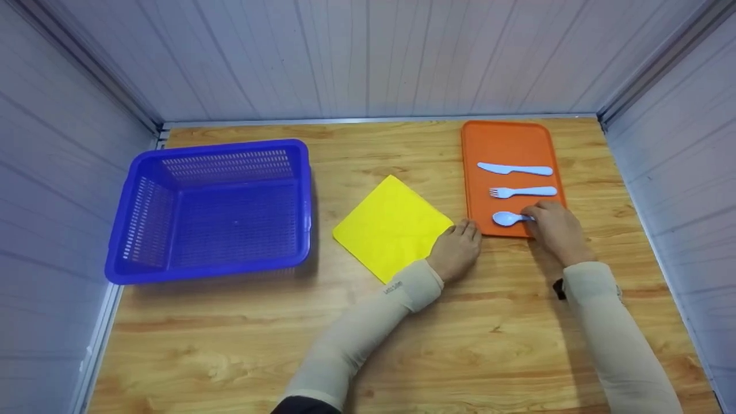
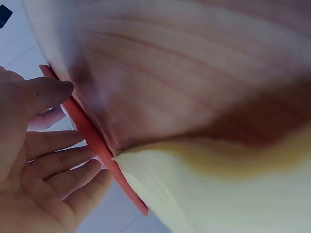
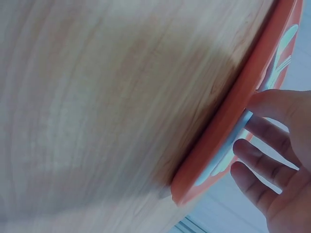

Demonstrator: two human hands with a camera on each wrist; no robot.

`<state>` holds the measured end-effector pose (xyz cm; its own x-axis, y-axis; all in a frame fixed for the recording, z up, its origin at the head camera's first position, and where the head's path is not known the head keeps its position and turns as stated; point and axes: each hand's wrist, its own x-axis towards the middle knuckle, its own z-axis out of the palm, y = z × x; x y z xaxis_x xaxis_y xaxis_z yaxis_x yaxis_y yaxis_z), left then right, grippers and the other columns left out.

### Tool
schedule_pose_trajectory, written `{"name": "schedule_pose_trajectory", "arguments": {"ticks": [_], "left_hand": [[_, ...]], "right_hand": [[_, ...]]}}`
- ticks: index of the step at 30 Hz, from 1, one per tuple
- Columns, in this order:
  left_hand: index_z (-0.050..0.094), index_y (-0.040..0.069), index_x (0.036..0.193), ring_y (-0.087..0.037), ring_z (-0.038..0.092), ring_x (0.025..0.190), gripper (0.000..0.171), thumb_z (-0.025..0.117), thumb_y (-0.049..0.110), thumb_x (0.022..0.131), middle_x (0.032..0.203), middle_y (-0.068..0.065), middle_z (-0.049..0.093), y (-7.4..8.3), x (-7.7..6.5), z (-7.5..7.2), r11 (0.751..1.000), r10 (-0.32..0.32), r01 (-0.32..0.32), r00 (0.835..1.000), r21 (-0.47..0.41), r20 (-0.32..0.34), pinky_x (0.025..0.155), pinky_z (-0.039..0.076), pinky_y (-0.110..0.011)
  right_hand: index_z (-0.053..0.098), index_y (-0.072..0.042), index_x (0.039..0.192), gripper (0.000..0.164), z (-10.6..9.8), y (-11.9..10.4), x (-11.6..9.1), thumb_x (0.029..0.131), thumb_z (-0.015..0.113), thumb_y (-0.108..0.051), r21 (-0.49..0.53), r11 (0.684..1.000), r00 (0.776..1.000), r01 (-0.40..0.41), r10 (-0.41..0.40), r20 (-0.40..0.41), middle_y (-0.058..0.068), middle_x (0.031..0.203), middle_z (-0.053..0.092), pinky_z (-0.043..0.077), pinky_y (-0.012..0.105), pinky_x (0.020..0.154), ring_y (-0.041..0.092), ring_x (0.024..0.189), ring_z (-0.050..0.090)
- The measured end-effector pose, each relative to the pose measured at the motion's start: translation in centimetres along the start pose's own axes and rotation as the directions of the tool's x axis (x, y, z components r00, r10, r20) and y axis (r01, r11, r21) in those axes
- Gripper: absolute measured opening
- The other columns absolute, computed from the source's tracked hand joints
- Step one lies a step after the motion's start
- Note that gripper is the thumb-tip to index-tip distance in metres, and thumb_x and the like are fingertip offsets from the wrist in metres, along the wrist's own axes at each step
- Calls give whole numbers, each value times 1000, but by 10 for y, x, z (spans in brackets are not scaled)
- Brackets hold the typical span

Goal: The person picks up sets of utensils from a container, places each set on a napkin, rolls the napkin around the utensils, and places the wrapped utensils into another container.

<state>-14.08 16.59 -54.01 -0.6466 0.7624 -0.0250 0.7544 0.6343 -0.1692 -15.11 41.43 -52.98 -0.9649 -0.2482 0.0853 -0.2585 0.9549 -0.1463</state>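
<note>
My right hand (image 1: 555,230) is pinching the spoon (image 1: 507,218), ideally squaring it to the fork (image 1: 523,192) (lightly); my left hand (image 1: 457,250), uncurled, is resting at the near-left tray (image 1: 509,144) corner.

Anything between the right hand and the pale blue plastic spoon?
Nothing visible: the right hand has its fingers at the handle of the pale blue plastic spoon. The pale blue plastic fork lies beyond it on the orange rectangular tray, not in between.
</note>
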Motion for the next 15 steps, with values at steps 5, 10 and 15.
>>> {"name": "schedule_pose_trajectory", "arguments": {"ticks": [5, 10, 15], "left_hand": [[53, 6, 142, -22, 48, 133, 42, 46, 23, 104, 142, -10, 54, -11, -11, -2, 997, -48, 44, 996, -63, -71, 102, 46, -30], [59, 1, 134, -27, 53, 129, 43, 55, 27, 100, 136, -14, 59, -38, -39, -2, 978, -159, 135, 975, -156, -152, 104, 45, -34], [58, -2, 133, -32, 55, 126, 49, 64, 30, 97, 135, -20, 59, -64, -78, 2, 920, -332, 291, 935, -263, -127, 100, 49, -39]], "right_hand": [[72, 0, 106, 15, -6, -7, 5, 92, 69, -1, -32, 999, 1000, 1, -2, -27, 20, 98, 66, 52, 55, 79, 39, 91, 61], [73, 0, 106, 16, -12, -28, 17, 90, 72, -4, 20, 998, 992, 53, -50, -116, 20, 96, 67, 53, 54, 72, 39, 86, 62], [73, 0, 109, 19, -15, -62, 33, 92, 71, -8, 80, 997, 996, 4, 4, -88, 19, 93, 63, 53, 51, 67, 36, 82, 60]]}}
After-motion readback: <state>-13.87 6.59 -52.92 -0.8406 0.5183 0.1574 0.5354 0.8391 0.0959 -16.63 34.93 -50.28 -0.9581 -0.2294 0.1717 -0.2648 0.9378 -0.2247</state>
